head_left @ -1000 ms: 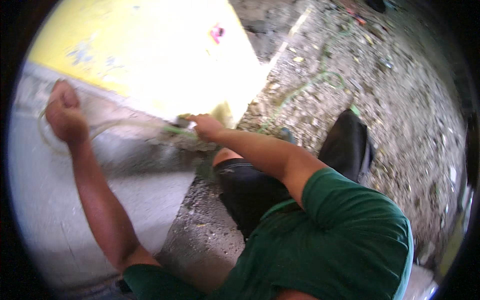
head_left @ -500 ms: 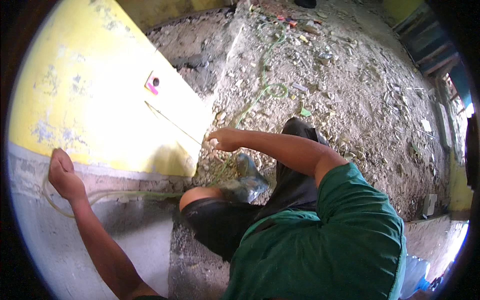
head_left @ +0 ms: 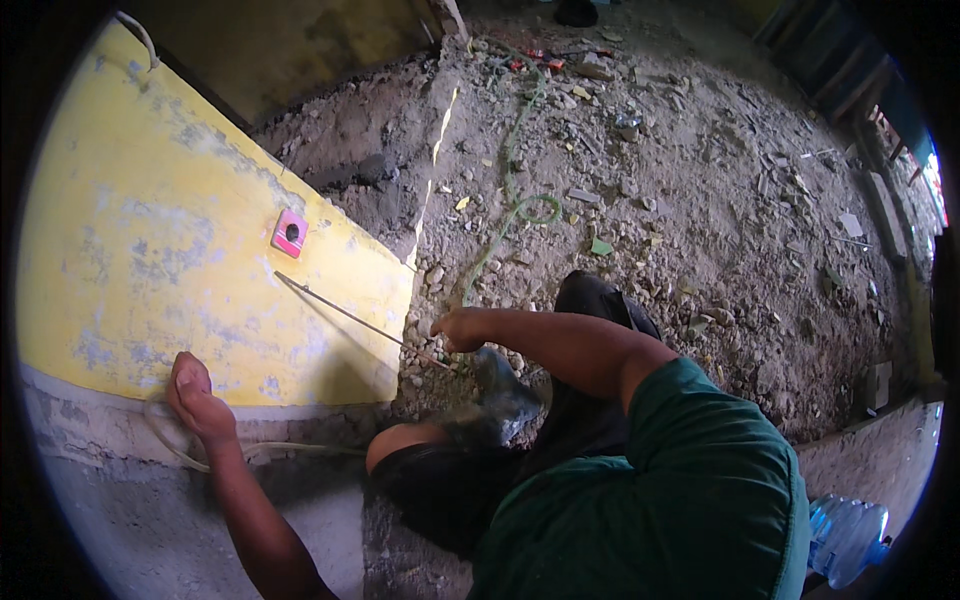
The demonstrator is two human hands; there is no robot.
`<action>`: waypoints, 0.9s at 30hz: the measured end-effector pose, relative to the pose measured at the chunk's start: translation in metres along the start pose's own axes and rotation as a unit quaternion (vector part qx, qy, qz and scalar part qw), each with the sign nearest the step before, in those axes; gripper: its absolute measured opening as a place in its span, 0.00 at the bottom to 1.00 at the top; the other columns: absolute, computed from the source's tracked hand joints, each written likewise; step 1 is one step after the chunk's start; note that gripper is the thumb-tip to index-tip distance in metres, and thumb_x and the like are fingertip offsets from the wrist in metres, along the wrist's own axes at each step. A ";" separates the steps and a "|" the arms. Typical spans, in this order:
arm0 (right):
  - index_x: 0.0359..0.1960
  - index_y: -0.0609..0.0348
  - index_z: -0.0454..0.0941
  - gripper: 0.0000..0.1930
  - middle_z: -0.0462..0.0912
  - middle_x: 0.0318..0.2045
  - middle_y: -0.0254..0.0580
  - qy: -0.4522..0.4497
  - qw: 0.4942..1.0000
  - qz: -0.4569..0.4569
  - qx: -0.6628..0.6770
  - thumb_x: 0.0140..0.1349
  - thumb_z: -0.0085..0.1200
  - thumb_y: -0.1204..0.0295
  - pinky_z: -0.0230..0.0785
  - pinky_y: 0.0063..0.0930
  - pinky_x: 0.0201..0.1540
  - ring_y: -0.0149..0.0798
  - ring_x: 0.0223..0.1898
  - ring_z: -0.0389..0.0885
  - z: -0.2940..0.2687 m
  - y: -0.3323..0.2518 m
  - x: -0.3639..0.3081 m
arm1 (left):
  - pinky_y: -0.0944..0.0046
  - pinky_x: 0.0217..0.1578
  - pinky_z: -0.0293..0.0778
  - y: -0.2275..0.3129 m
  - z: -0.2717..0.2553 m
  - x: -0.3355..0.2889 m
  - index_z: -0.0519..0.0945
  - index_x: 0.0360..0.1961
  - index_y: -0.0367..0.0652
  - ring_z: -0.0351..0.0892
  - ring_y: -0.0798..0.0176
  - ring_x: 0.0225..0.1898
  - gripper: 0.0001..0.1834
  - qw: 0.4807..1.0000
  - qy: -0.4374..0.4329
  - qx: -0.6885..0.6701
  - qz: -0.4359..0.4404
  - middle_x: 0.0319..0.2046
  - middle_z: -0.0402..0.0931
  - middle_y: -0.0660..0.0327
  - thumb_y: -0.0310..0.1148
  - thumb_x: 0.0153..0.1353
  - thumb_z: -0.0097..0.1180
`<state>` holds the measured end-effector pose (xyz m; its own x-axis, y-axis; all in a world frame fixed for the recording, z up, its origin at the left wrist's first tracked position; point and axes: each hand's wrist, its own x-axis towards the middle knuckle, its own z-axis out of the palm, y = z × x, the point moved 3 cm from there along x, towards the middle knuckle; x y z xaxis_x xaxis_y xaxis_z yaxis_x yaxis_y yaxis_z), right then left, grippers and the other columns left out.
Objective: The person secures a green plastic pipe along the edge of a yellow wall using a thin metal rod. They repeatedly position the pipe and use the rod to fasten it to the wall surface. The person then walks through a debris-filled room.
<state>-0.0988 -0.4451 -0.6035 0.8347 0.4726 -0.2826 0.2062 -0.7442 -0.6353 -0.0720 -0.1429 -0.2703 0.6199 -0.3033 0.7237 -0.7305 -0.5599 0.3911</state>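
Note:
My left hand [head_left: 203, 403] is closed beside the lower part of a yellow wall [head_left: 160, 235], its fingers curled round a pale clear hose [head_left: 180, 452]. The hose loops below the hand and runs right along the wall's foot. My right hand [head_left: 460, 329] is closed at the wall's right end, above the rubble. What its fingers hold, if anything, is hidden. A thin rod [head_left: 345, 313] slants from the wall face down to just below the right hand; I cannot tell whether they touch. On the wall above the rod is a small pink square piece [head_left: 290, 233] with a dark round middle.
Broken stones and rubble [head_left: 690, 220] cover the ground. A green hose [head_left: 507, 185] winds across it. My bent leg and boot [head_left: 505, 400] are under my right arm. At the lower right lies a clear blue plastic bottle [head_left: 848, 540]. A pale cable [head_left: 140, 38] hangs at the wall top.
My left hand has moved right along the wall, and the hose with it. The right hand has risen slightly off the rod's end. The view has shifted and looks darker.

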 end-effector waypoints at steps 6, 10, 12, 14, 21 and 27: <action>0.65 0.51 0.71 0.28 0.78 0.58 0.53 -0.040 0.999 -0.004 -0.021 0.62 0.57 0.63 0.67 0.43 0.62 0.53 0.60 0.75 0.017 -0.005 0.009 | 0.64 0.23 0.45 -0.002 -0.008 -0.003 0.54 0.22 0.45 0.49 0.70 0.22 0.16 1.000 -0.012 0.002 0.009 0.20 0.48 0.66 0.40 0.64 0.35; 0.66 0.50 0.70 0.29 0.77 0.59 0.51 -0.060 0.998 0.011 -0.026 0.62 0.58 0.62 0.67 0.42 0.63 0.52 0.60 0.75 0.019 -0.005 0.011 | 0.63 0.23 0.45 -0.010 -0.013 -0.011 0.54 0.22 0.44 0.49 0.70 0.22 0.16 0.999 -0.006 -0.039 -0.036 0.20 0.48 0.66 0.40 0.65 0.35; 0.66 0.50 0.70 0.29 0.77 0.59 0.51 -0.065 0.997 0.015 -0.029 0.62 0.58 0.61 0.67 0.42 0.63 0.52 0.61 0.74 0.019 -0.005 0.010 | 0.64 0.23 0.45 -0.011 -0.016 -0.014 0.54 0.22 0.44 0.49 0.71 0.23 0.17 1.000 -0.007 -0.009 -0.017 0.21 0.47 0.66 0.40 0.66 0.36; 0.65 0.50 0.71 0.29 0.77 0.59 0.51 -0.059 0.996 0.008 -0.061 0.62 0.59 0.60 0.67 0.41 0.63 0.52 0.61 0.74 0.019 -0.005 0.010 | 0.63 0.23 0.45 -0.011 -0.019 -0.016 0.54 0.22 0.44 0.49 0.70 0.23 0.18 1.000 -0.008 0.008 -0.010 0.21 0.48 0.66 0.41 0.67 0.35; 0.65 0.51 0.71 0.29 0.77 0.59 0.51 -0.065 0.996 -0.005 -0.066 0.63 0.59 0.58 0.67 0.41 0.63 0.52 0.61 0.74 0.028 0.000 0.015 | 0.65 0.23 0.45 -0.008 -0.026 -0.018 0.54 0.22 0.44 0.50 0.73 0.23 0.18 0.999 -0.018 -0.021 -0.034 0.21 0.47 0.68 0.41 0.67 0.36; 0.66 0.48 0.70 0.29 0.76 0.60 0.50 -0.066 0.996 -0.008 -0.064 0.63 0.58 0.58 0.67 0.41 0.63 0.52 0.61 0.74 0.030 0.005 0.017 | 0.66 0.23 0.45 -0.006 -0.025 -0.016 0.55 0.22 0.44 0.49 0.73 0.23 0.18 0.999 -0.019 -0.023 -0.026 0.21 0.47 0.68 0.41 0.67 0.37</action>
<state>-0.0993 -0.4264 -0.6332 0.7585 0.5362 -0.3702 0.2894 -0.7863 -0.5459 -0.0843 -0.1149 -0.2697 0.6673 -0.3037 0.6801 -0.7086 -0.5401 0.4541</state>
